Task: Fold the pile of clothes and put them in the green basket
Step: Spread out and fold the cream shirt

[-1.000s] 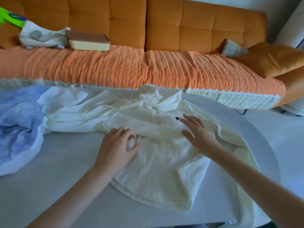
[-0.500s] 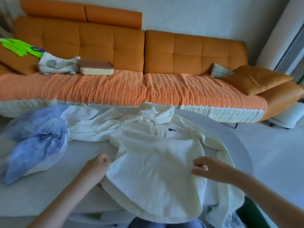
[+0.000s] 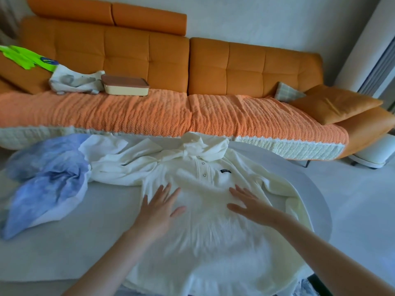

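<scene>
So left hand (image 3: 159, 208) and right hand (image 3: 250, 201) lie flat, fingers spread, gripping nothing, just pressing the cream polo shirt (image 3: 205, 236) laid out on the near side of the table (image 3: 64, 242). Looks soft, light, floppy; I'd pinch the shoulder seams.

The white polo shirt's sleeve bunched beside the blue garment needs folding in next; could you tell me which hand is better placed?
Left, probably. The left hand lies flat on the white polo shirt nearer that sleeve; the right hand would have to cross over.
</scene>
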`<action>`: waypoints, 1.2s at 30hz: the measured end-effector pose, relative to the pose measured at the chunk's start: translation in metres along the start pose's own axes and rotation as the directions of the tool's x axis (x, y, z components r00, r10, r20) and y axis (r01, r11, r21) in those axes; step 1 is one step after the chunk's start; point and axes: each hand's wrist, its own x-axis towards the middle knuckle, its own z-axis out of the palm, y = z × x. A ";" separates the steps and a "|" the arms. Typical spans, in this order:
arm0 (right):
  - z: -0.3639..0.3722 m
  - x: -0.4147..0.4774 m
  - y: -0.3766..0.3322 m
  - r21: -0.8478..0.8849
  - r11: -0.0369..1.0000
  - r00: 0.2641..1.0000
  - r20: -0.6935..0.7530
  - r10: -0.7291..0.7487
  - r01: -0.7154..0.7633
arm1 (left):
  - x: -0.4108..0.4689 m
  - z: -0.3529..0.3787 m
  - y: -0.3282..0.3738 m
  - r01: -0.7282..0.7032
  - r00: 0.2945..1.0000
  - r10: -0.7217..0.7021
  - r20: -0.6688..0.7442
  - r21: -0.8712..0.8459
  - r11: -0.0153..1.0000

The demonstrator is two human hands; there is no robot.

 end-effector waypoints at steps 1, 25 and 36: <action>0.007 0.005 0.002 -0.062 0.998 0.999 0.045 0.014 -0.011 | 0.002 0.007 -0.003 0.026 0.997 -0.029 0.066 0.040 0.999; -0.069 0.187 -0.068 0.987 0.128 0.882 0.025 0.471 -0.096 | 0.093 0.046 -0.007 -0.004 0.965 -0.006 -0.261 -0.037 0.999; -0.112 0.239 -0.107 0.769 0.619 0.986 -0.096 -0.134 0.159 | 0.097 0.050 -0.012 0.017 0.939 -0.038 -0.340 -0.065 0.998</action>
